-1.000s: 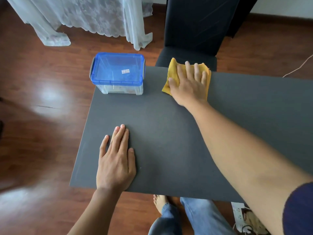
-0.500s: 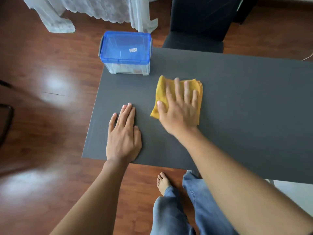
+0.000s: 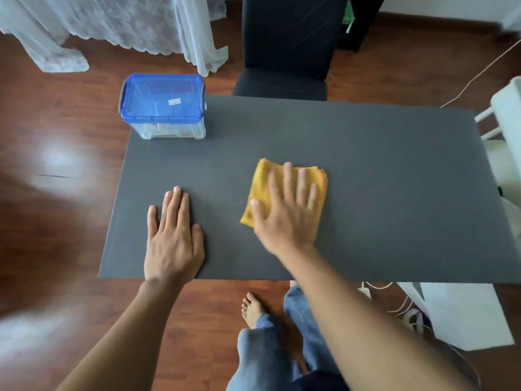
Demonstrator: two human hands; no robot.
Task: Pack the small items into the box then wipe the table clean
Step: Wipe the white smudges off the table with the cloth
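A clear plastic box with a blue lid (image 3: 162,100) stands shut at the far left corner of the dark grey table (image 3: 380,170); small items show faintly through its wall. A folded yellow cloth (image 3: 260,187) lies near the table's middle. My right hand (image 3: 286,213) presses flat on the cloth, fingers spread, covering most of it. My left hand (image 3: 173,238) rests palm down on the bare tabletop near the front edge, left of the cloth, holding nothing.
A black chair (image 3: 284,52) stands behind the table's far edge. White lace curtains (image 3: 112,24) hang at the back left. White furniture (image 3: 507,131) sits off the right end, cables and a power strip (image 3: 366,292) lie on the wooden floor, and my legs are below the front edge.
My right hand has slid the cloth from the far edge by the chair toward me, then rightward to the table's middle. My left hand stays flat in place.
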